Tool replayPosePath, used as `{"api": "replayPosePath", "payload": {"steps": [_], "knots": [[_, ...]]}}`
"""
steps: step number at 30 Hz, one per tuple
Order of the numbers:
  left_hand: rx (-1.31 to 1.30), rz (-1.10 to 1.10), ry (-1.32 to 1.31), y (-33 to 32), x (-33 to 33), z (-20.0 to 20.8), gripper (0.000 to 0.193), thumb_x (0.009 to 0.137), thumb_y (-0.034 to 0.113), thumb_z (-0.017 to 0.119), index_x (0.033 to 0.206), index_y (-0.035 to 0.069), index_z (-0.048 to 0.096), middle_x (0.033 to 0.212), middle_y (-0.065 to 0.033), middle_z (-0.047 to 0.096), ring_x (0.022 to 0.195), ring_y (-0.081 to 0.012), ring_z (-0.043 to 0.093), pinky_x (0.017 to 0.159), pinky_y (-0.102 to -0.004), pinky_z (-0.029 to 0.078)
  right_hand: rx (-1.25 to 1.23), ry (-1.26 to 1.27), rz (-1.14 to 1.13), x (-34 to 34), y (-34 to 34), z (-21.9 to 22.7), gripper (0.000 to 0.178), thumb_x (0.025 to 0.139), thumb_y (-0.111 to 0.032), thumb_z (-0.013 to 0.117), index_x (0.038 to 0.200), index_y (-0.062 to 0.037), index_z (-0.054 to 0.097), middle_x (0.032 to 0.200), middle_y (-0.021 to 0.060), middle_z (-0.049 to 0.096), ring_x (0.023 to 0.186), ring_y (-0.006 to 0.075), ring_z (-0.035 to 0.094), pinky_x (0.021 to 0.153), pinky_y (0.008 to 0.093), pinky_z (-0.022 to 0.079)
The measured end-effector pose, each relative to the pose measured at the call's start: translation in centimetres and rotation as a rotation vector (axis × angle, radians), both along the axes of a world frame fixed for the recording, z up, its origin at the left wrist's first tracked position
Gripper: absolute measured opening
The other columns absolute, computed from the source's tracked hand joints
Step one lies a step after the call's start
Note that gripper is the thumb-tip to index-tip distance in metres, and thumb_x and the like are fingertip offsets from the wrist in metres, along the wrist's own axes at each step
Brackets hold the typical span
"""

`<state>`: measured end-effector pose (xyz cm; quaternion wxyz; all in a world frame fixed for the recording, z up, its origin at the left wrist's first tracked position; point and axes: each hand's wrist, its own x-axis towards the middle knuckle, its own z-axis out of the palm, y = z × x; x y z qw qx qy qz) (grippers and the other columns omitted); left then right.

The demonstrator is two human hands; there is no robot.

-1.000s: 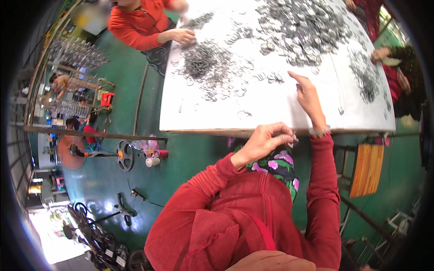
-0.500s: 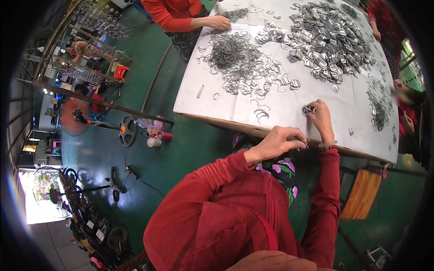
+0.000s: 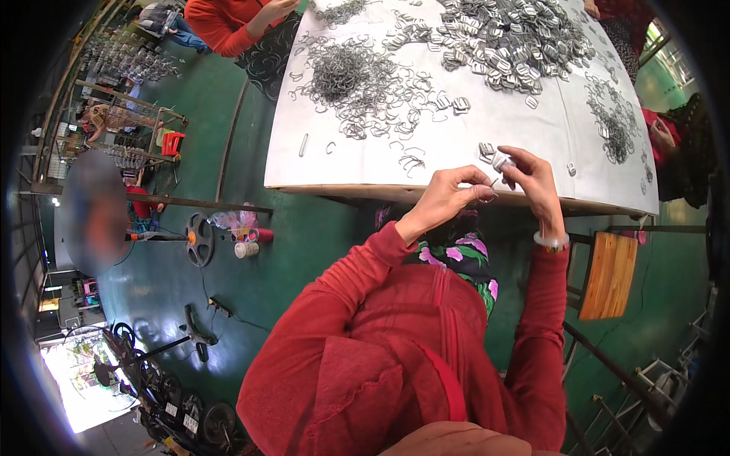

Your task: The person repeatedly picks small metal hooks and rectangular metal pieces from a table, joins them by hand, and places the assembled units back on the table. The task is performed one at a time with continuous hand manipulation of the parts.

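My left hand (image 3: 450, 199) pinches a thin bent wire hook (image 3: 494, 183) between thumb and fingertips, just off the table's near edge. Close beside it, my right hand (image 3: 534, 179) grips a small silver metal buckle (image 3: 501, 161) by thumb and fingers. The wire and the buckle are near each other; whether they touch I cannot tell. Another small group of buckles (image 3: 487, 150) lies on the white-covered table (image 3: 342, 161) just beyond my right fingertips. Loose wire hooks (image 3: 411, 158) are scattered to the left of these.
A heap of wire hooks (image 3: 342, 72) spreads over the table's left side, and a large buckle pile (image 3: 517, 45) lies farther back. More hooks (image 3: 614, 125) lie at the right. People sit around the table. A wooden stool (image 3: 609, 275) stands at right, a fan (image 3: 99, 216) at left.
My right hand has lifted a buckle off the table and brought it towards my left hand, leaving other buckles behind. The left hand keeps its pinch. The whole view has shifted slightly.
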<state>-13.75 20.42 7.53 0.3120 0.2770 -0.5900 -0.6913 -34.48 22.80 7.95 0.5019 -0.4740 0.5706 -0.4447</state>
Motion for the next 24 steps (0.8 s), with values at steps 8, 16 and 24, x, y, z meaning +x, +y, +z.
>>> {"api": "replayPosePath", "payload": {"steps": [8,16,24], "knots": [[0.061,-0.091,0.025,0.1,-1.2,0.6,0.013,0.087,0.008,0.063,0.093,-0.002,0.057,0.083,-0.0082,0.065,0.079,-0.0132,0.064,0.072,-0.0278,0.054,-0.077,-0.037,-0.214,2.2,4.6,1.9,0.025,0.081,0.003,0.065,0.106,0.0020,0.063,0.087,0.0044,0.065,0.073,0.0077,0.058,0.061,0.0182,0.044],[-0.298,-0.076,-0.144,-0.7,0.8,-1.0,0.020,0.082,0.012,0.067,0.097,0.001,0.060,0.089,-0.0080,0.066,0.088,-0.0166,0.063,0.080,-0.0313,0.049,-0.143,-0.357,-0.346,4.1,4.3,-1.5,0.020,0.077,0.007,0.067,0.097,0.0052,0.066,0.084,0.0084,0.067,0.072,0.0129,0.061,0.063,0.0231,0.047],[-1.002,0.495,-0.778,-20.2,4.3,-4.7,0.021,0.078,0.021,0.063,0.076,0.000,0.064,0.077,-0.0186,0.060,0.075,-0.0345,0.056,0.067,-0.0452,0.042,-0.057,-0.246,-0.369,3.9,6.2,2.6,0.013,0.075,0.007,0.068,0.088,0.0031,0.070,0.082,0.0093,0.069,0.074,0.0133,0.065,0.069,0.0240,0.052]]}}
